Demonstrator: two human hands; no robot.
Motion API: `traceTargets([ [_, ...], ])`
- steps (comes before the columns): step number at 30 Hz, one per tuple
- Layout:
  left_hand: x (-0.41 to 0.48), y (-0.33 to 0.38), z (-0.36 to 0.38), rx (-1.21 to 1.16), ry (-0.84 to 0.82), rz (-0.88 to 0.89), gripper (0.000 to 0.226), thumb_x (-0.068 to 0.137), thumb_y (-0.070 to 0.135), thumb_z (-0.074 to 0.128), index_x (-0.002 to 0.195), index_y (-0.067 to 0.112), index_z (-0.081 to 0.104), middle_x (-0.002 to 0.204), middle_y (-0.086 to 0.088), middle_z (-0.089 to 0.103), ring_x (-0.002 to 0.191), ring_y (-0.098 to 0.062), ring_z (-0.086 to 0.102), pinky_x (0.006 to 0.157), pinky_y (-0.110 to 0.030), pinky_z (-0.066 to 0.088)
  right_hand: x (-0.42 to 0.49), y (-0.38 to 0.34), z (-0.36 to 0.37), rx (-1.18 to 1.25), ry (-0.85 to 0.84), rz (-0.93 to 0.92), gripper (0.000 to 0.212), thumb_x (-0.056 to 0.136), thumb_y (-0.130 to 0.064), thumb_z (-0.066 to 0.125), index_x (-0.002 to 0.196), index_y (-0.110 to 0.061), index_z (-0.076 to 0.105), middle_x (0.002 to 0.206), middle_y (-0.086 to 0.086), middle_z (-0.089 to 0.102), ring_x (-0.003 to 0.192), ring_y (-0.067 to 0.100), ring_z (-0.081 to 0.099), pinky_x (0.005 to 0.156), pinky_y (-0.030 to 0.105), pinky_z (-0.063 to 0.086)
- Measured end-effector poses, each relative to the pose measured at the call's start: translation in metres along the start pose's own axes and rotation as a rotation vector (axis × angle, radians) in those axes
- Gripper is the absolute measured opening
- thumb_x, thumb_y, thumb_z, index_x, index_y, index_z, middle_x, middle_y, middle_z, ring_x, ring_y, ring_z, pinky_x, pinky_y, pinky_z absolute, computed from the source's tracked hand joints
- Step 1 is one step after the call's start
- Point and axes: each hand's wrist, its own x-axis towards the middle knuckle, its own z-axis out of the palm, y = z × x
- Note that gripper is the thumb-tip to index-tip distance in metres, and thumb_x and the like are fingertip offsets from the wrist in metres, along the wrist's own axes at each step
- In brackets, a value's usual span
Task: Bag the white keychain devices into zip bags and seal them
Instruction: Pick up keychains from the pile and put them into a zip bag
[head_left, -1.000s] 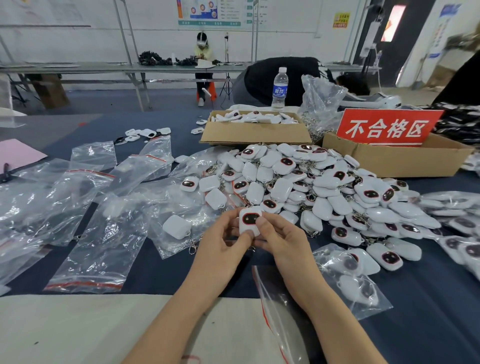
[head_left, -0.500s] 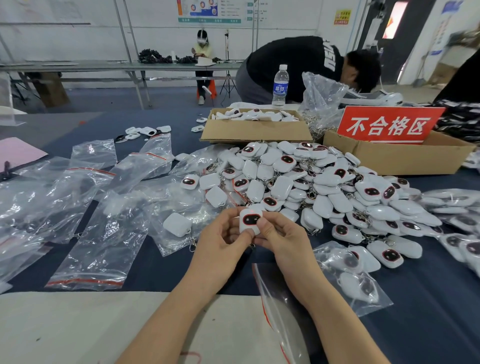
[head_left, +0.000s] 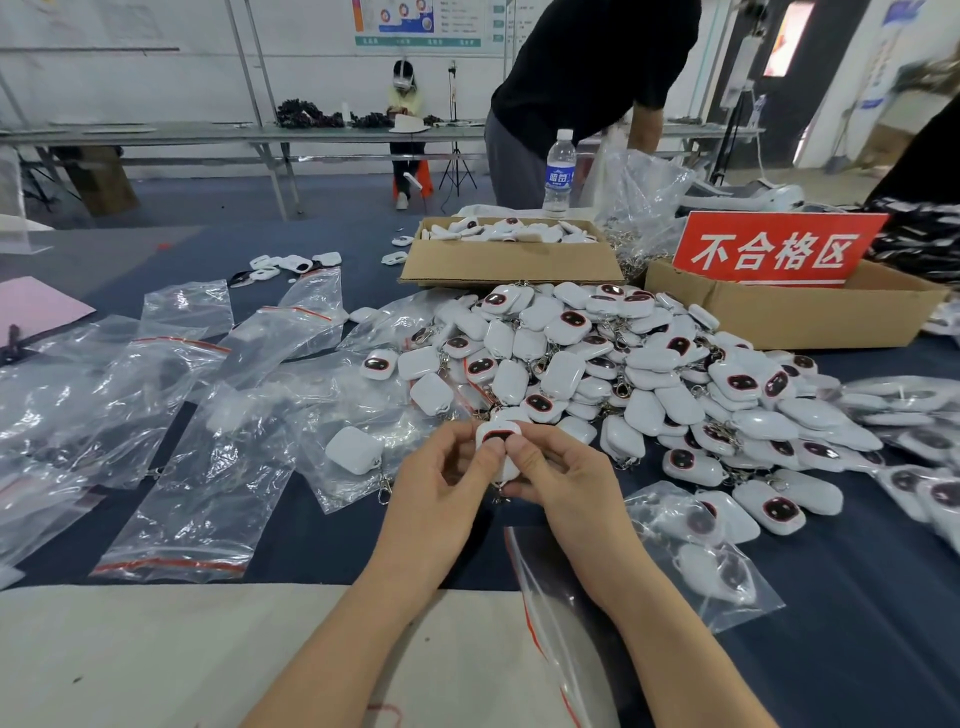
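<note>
Both my hands hold one white keychain device (head_left: 497, 435) with a dark oval face, just in front of the big pile of white keychain devices (head_left: 623, 374). My left hand (head_left: 447, 488) pinches its left side and my right hand (head_left: 563, 480) pinches its right side with the thumb on top. Its metal clip hangs below, partly hidden by my fingers. An empty zip bag (head_left: 561, 613) with a red seal line lies under my right forearm. A zip bag holding devices (head_left: 711, 551) lies to the right of it.
Several empty zip bags (head_left: 197, 467) cover the left of the dark blue table. Two cardboard boxes (head_left: 511, 262) stand behind the pile, the right one with a red sign (head_left: 776, 249). A water bottle (head_left: 560, 174) and a standing person (head_left: 587, 88) are beyond.
My hands stay in place while my thumbs shift over the device's face. The person behind the table has straightened up from bending over.
</note>
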Motion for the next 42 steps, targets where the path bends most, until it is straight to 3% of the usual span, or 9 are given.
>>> traceTargets([
  [9,-0.001,0.003,0.000,0.050,0.012,0.034,0.008,0.098,0.025,0.066,0.098,0.031,0.071,0.089,0.009,0.076,0.085,-0.007,0.070,0.075,-0.014,0.052,0.001,0.002,-0.001,0.031,0.036,0.029,0.028,0.095,-0.014,0.066,0.084,-0.035,0.080,0.090,0.001,0.078,0.085,0.013,0.074,0.069,0.019,0.057],
  [15,-0.004,0.007,0.004,0.121,0.003,0.101,0.021,0.100,0.027,0.059,0.117,0.031,0.070,0.110,0.012,0.072,0.104,-0.004,0.066,0.087,-0.018,0.051,0.004,0.009,0.000,0.075,0.068,0.028,0.018,0.103,-0.014,0.053,0.114,-0.018,0.067,0.101,0.009,0.077,0.091,0.022,0.076,0.072,0.025,0.060],
  [20,-0.003,0.004,0.005,0.151,0.056,0.033,0.028,0.096,0.027,0.067,0.123,0.033,0.061,0.116,0.006,0.061,0.097,-0.006,0.062,0.084,-0.023,0.053,-0.005,0.006,-0.002,0.173,-0.223,0.063,0.029,0.106,-0.030,0.046,0.121,-0.021,0.070,0.123,0.010,0.071,0.120,0.027,0.065,0.099,0.034,0.054],
  [23,0.000,0.004,0.002,0.158,0.115,0.024,0.021,0.097,0.020,0.064,0.115,0.032,0.064,0.107,0.005,0.062,0.088,-0.003,0.060,0.076,-0.015,0.049,-0.008,0.004,0.001,0.089,-0.317,0.027,0.032,0.106,-0.015,0.049,0.135,-0.023,0.059,0.126,0.009,0.070,0.123,0.025,0.063,0.103,0.034,0.051],
  [26,0.000,0.005,0.000,0.113,0.146,0.025,0.014,0.099,0.020,0.062,0.102,0.034,0.066,0.091,0.005,0.067,0.082,-0.006,0.062,0.070,-0.016,0.049,-0.007,0.002,0.003,0.116,-0.231,-0.002,0.047,0.103,0.002,0.048,0.126,-0.036,0.062,0.112,0.013,0.075,0.110,0.023,0.070,0.086,0.024,0.057],
  [28,-0.001,0.005,0.000,0.129,0.122,0.044,0.015,0.100,0.020,0.060,0.108,0.031,0.066,0.093,0.003,0.067,0.083,-0.009,0.063,0.072,-0.017,0.049,-0.007,0.001,0.003,0.122,-0.190,-0.011,0.049,0.103,0.003,0.047,0.117,-0.040,0.067,0.108,0.012,0.076,0.105,0.022,0.072,0.081,0.022,0.057],
  [33,-0.005,0.005,0.006,0.214,-0.012,0.078,0.043,0.097,0.009,0.063,0.131,0.036,0.056,0.110,0.001,0.058,0.093,-0.006,0.058,0.078,-0.010,0.043,-0.004,0.006,-0.001,0.139,-0.118,0.028,0.044,0.105,-0.001,0.041,0.125,-0.033,0.064,0.110,0.010,0.076,0.109,0.024,0.071,0.085,0.025,0.057],
  [36,-0.006,0.006,0.006,0.224,0.032,0.087,0.047,0.095,0.007,0.065,0.121,0.046,0.056,0.105,0.006,0.061,0.088,-0.004,0.059,0.075,-0.008,0.042,-0.002,0.007,0.001,0.137,-0.109,0.036,0.041,0.106,-0.004,0.040,0.122,-0.030,0.068,0.110,0.009,0.076,0.108,0.024,0.071,0.084,0.026,0.058],
  [42,-0.007,0.008,0.006,0.147,0.071,0.041,0.035,0.090,0.007,0.070,0.104,0.039,0.065,0.088,0.013,0.064,0.074,-0.005,0.060,0.065,-0.010,0.044,-0.001,0.007,0.004,0.185,-0.044,0.064,0.046,0.106,-0.006,0.045,0.102,-0.037,0.079,0.107,0.012,0.076,0.106,0.026,0.072,0.083,0.031,0.060],
])
